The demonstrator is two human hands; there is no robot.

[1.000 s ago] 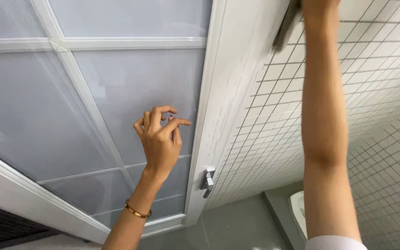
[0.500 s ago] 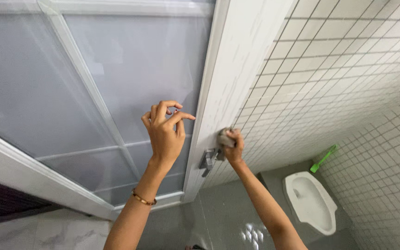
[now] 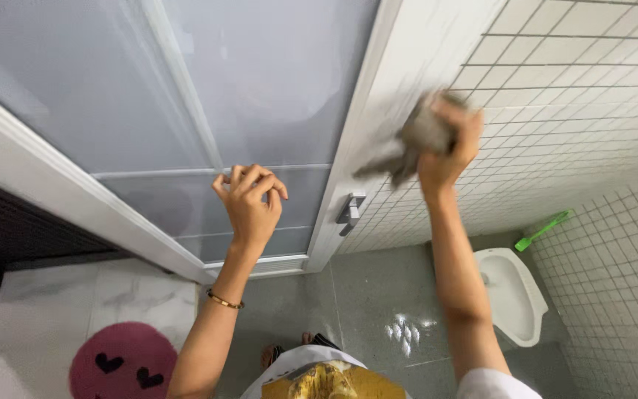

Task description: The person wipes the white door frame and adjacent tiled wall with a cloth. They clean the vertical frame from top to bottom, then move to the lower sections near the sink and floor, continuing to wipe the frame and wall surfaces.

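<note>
Gripping a crumpled grey cloth [image 3: 415,140], the right hand [image 3: 448,144] presses it against the white door frame [image 3: 400,81] (above the metal latch [image 3: 350,212]); the left hand [image 3: 249,198], fingers loosely curled and empty, rests by the frosted glass door [image 3: 260,81].

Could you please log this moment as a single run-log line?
right hand: grips grey cloth at white door edge | left hand: empty, fingers curled, by frosted glass panel | door handle: untouched
</note>
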